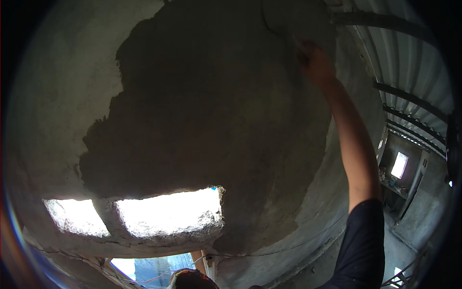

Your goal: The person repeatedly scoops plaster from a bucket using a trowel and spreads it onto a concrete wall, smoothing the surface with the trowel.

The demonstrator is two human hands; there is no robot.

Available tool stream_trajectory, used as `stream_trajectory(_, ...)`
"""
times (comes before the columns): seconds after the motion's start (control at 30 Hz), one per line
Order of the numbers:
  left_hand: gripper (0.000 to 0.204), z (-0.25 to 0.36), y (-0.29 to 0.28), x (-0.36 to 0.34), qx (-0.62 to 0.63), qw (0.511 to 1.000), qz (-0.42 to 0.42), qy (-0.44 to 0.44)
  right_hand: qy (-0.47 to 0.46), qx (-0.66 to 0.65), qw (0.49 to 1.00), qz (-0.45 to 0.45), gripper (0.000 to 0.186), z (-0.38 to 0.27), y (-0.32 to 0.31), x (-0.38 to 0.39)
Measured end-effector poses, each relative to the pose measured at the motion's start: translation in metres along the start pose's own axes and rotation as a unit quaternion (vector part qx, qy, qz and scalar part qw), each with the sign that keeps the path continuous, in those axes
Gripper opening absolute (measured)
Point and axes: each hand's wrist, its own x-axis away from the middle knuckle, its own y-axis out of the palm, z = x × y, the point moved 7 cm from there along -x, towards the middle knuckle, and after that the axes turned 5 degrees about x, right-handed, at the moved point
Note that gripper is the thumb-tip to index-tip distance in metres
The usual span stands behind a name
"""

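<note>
My right arm reaches up across the wall, and my right hand (pixel 317 62) is high on it toward the right. Its fingers are closed around something slim and pale at the tip, too dark and blurred to name. Around the hand, a broad dark patch of damp-looking plaster (pixel 207 106) covers much of the grey wall (pixel 62 86); its left edge is ragged. A thin dark curved line (pixel 269 26) runs on the patch just left of the hand. My left hand is out of view.
Two bright rough-edged openings (pixel 168 212) pierce the wall low on the left. Below them is a window (pixel 159 267) with loose wires (pixel 269 253) nearby. A dark rounded shape (pixel 192 280) sits at the bottom edge. Corrugated roofing (pixel 404 62) on dark beams (pixel 409 96) spans the right.
</note>
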Motion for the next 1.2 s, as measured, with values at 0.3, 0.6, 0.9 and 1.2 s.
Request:
stream_trajectory(0.3, 0.046, 0.021, -0.001, -0.003, 0.033, 0.998, -0.02, 0.043, 0.111, -0.06, 0.991, 0.038, 0.045, 0.055, -0.029, -0.015)
stream_trajectory(0.6, 0.047, 0.01, -0.01, 0.013, 0.017, 1.0, -0.011, -0.018, -0.005, -0.055, 0.998, 0.012, 0.047, 0.026, 0.033, -0.078)
stream_trajectory(0.9, 0.049, 0.027, -0.019, 0.017, 0.014, 1.0, -0.008, -0.014, -0.053, -0.086, 0.995, -0.025, 0.049, 0.016, -0.038, -0.001)
stream_trajectory(1.2, 0.051, 0.022, -0.004, 0.014, 0.028, 0.999, -0.017, -0.005, -0.118, -0.053, 0.991, 0.028, 0.046, -0.01, 0.005, -0.011)
